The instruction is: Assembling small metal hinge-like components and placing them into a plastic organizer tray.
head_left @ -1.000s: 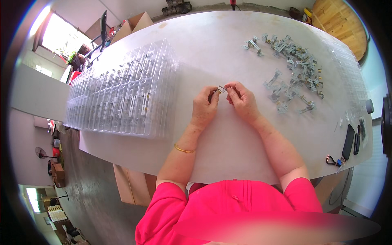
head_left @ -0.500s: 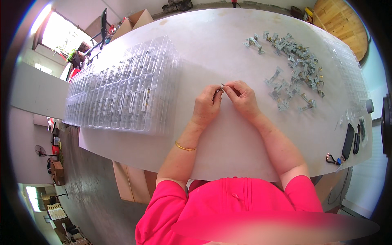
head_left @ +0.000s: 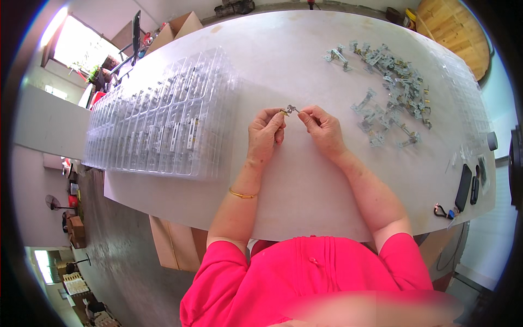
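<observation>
Metal, small and partly brass-coloured, the fitting [head_left: 289,110] is being pinched between both hands above the white tabletop [head_left: 305,180]: left hand [head_left: 264,136] gripping one end, right hand [head_left: 322,128] the other, seemingly for joining, with loose metal parts [head_left: 389,90] lying near the right and clear plastic trays [head_left: 163,122] stacked left.

The small metal part [head_left: 290,110] pinched between the fingertips of the left hand [head_left: 265,133] and the right hand [head_left: 325,128] is too tiny to make out in form; the fingers cover its ends. In the heap of metal fittings [head_left: 389,90] toward the tabletop's [head_left: 283,60] far right edge, single pieces blur together. The contents of the clear plastic trays [head_left: 163,120] along the left edge are smeared by glare. The dark flat devices [head_left: 464,187] at the near right corner cannot be identified. The pink shirt's [head_left: 316,278] lower part is cut off by the picture's edge.
</observation>
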`<state>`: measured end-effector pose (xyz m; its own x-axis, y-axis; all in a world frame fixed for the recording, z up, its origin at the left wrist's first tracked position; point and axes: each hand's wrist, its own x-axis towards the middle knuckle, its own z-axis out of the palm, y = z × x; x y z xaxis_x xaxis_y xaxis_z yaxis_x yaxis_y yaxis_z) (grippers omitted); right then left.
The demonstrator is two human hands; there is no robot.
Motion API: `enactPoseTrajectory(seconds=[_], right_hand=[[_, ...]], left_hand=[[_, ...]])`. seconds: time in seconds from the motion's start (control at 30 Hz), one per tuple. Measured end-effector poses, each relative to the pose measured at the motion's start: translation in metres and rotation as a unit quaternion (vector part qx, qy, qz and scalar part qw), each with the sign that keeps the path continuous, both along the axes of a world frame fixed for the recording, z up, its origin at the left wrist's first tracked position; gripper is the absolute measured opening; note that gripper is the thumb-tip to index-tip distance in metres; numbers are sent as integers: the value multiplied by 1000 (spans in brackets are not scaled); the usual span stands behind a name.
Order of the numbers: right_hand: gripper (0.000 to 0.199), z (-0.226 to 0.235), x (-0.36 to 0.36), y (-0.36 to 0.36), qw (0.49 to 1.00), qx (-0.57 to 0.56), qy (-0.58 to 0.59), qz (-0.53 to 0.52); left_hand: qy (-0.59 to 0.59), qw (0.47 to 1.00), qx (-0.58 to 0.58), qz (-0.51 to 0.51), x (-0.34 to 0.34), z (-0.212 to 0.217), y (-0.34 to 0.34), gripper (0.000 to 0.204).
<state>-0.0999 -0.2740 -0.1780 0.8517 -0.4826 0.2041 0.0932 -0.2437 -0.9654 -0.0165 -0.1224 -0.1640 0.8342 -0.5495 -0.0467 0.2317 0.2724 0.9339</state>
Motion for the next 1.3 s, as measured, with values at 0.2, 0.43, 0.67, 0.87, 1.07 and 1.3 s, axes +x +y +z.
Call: enactPoseTrajectory(seconds=[0.2,0.43,0.67,0.87,1.07,1.3], right_hand=[[13,7,-2,3,999,-32,15,-8],[16,10,-2,5,999,-18,35,23],[22,15,-2,-11,960,238,57,134],[17,16,1,-20,959,217,103,152],[13,12,1,-19,948,303,-11,101],[4,13,-2,-15,973,142,-94,158]], left_hand=[[-44,999,25,5,1,-1,1,14],[-185,978,94,0,-1,-10,-4,12],[-172,978,118,-28,-3,-3,-3,15],[-157,976,112,-102,-6,4,1,10],[-83,976,127,-155,-7,11,1,10],[-5,991,60,-122,6,6,6,16]])
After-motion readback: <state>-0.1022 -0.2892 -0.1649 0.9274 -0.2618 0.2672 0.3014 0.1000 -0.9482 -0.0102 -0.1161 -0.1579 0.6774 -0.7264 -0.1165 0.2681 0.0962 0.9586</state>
